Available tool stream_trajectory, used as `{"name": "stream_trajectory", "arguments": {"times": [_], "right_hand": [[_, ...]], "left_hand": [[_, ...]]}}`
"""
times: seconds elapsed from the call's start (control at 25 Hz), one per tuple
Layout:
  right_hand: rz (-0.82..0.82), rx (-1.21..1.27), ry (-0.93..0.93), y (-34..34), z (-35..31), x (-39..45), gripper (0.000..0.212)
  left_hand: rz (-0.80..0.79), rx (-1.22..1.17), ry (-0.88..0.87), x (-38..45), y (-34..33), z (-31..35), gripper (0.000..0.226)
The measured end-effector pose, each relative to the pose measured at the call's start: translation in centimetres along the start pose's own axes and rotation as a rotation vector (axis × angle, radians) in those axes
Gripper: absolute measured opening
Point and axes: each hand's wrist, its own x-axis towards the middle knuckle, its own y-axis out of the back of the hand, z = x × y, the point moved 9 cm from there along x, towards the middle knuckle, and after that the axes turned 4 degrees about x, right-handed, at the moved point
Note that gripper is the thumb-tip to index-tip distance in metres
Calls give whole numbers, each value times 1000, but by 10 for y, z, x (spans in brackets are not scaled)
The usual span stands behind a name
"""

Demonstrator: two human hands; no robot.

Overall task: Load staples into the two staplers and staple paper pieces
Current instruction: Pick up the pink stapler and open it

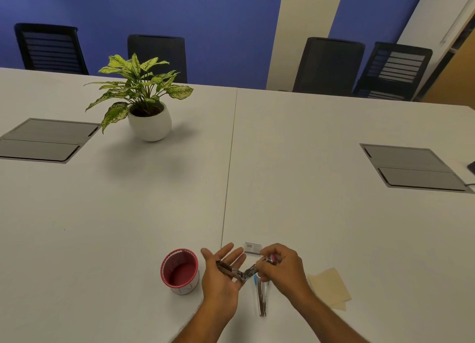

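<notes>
Head view: the opened stapler (240, 272) is held just above the near edge of the bench (334, 214), between the two hands. It looks small, light and rigid, metal with a pink end, and hinged in the middle, so it will likely flop or swing shut if only one half is supported; the bare metal arms may be slippery, and the magazine spring could snap back. The best hold is probably on both halves at once, near the hinge and at the pink end.

The left hand (222, 273) lies palm up, its fingers (226, 251) straight and spread, and one arm of the stapler rests across the palm; the fingers are not curled round it. The right hand (281, 268) has its fingers bent and pinches the other arm by the pink end.

A second stapler (262, 296), slim, with a blue tip, lies on the bench just under the hands, near the front edge. The small staple box (253, 247) sits just beyond the hands. The paper pieces (330, 287), thin, limp and pale yellow, lie flat to the right of the right wrist. A red cup (180, 270) stands left of the left hand.
</notes>
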Motion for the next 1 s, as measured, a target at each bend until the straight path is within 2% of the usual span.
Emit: {"name": "stream_trajectory", "arguments": {"times": [0.08,0.16,0.24,0.36,0.56,0.72,0.8,0.88,1.0], "right_hand": [[32,213,-139,4,19,0,39],[79,433,-260,4,33,-4,47],[120,657,-376,-1,42,-9,43],[58,877,-490,-15,41,-15,25],[-13,963,-563,-28,32,-18,31],[-37,943,-559,-30,27,-15,23],[-21,933,-543,-27,25,-11,16],[2,900,-518,-23,22,-6,11],[9,851,-456,-18,13,2,13]], "left_hand": [[-10,-106,-10,2,1,6,75],[-20,-183,-22,3,1,9,75],[-14,-237,-35,3,2,10,74],[6,-300,-50,2,4,12,72],[25,-321,-68,2,8,15,65],[21,-323,-57,2,11,10,57],[19,-303,-34,2,12,6,46],[16,-214,-18,0,12,2,31],[15,18,-17,-5,10,-6,23]]}}
